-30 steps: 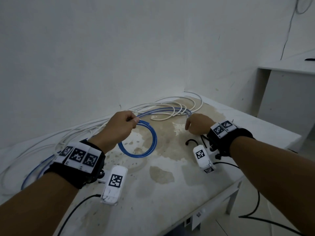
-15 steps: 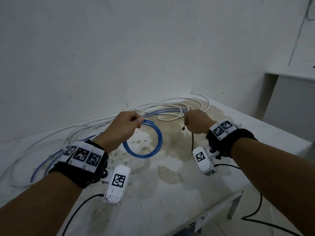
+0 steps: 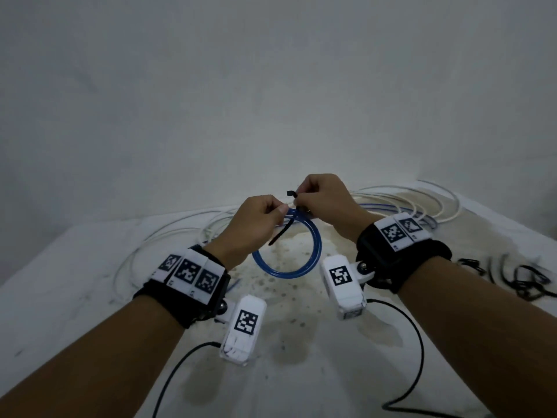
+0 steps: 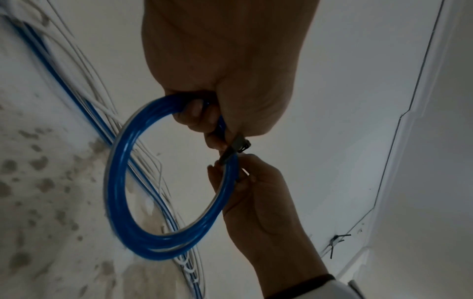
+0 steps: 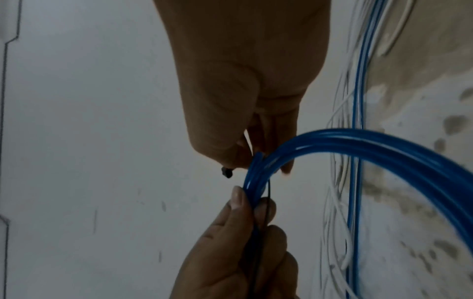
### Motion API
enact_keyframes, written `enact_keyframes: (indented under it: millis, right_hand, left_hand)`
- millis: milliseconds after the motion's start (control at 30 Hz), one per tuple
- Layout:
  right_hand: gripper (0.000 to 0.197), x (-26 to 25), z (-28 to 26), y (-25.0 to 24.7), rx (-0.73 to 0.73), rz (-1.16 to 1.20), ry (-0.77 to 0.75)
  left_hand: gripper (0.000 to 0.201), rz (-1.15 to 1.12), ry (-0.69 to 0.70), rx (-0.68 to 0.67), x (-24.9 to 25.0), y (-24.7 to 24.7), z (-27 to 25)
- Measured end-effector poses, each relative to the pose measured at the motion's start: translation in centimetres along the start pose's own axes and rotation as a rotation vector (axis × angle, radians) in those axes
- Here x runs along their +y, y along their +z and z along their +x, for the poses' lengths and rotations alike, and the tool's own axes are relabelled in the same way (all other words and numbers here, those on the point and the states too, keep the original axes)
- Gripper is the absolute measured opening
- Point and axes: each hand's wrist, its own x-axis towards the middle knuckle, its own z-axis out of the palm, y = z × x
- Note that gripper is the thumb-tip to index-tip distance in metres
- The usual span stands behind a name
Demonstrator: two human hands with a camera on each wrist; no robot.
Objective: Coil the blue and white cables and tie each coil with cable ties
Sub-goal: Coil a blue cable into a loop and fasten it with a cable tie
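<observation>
A small coil of blue cable (image 3: 286,268) hangs above the stained table (image 3: 90,297). My left hand (image 3: 280,211) pinches the coil's top between thumb and curled fingers. My right hand (image 3: 297,200) pinches a black cable tie (image 3: 281,235) close to its head, right against the coil beside the left fingers. The tie's tail slants down across the coil toward the left palm. In the left wrist view the tie (image 4: 235,147) crosses the blue coil (image 4: 120,182) between both hands. In the right wrist view the tie's head (image 5: 227,172) sticks out beside the coil (image 5: 358,145).
Loose white cables (image 3: 422,200) and a run of blue cable (image 3: 376,206) sprawl across the back of the table along the wall. Several spare black ties (image 3: 527,279) lie at the right. Camera leads trail off the near table edge.
My right hand lifted a black tie from the table and carried it left to the coil. Both hands rose and now meet at the coil's top.
</observation>
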Motion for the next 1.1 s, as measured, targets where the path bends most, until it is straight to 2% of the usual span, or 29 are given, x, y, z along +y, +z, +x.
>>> enact_keyframes:
  millis: [133,267,467,700,933,1100]
  right_hand:
    - [0.012,-1.1,-0.3,2.8,-0.149,0.187,0.103]
    - [0.011,-1.3,-0.3,4.1,-0.214,0.376,0.187]
    - [0.005,-1.1,-0.3,4.4,-0.266,0.467,0.167]
    - [0.009,-0.7,-0.3,4.0,-0.263,0.413,0.155]
    - [0.012,-1.0,-0.6,3.9,-0.301,0.426,0.142]
    - [0.017,-1.1,-0.6,4.3,-0.305,0.404,0.139]
  left_hand:
    - [0.022,0.014,-0.027,0.053,-1.4,-2.0,-0.3]
    - [0.021,0.016,-0.032,0.094,-2.0,-3.2,-0.3]
    - [0.022,0.022,-0.018,0.125,-2.1,-3.4,-0.4]
    - [0.019,0.045,-0.015,0.164,-2.2,-3.1,-0.1]
    - [0.012,-0.048,-0.046,0.214,-2.4,-3.4,-0.2]
    - [0.013,-0.008,-0.021,0.208,-2.3,-3.7,-0.6]
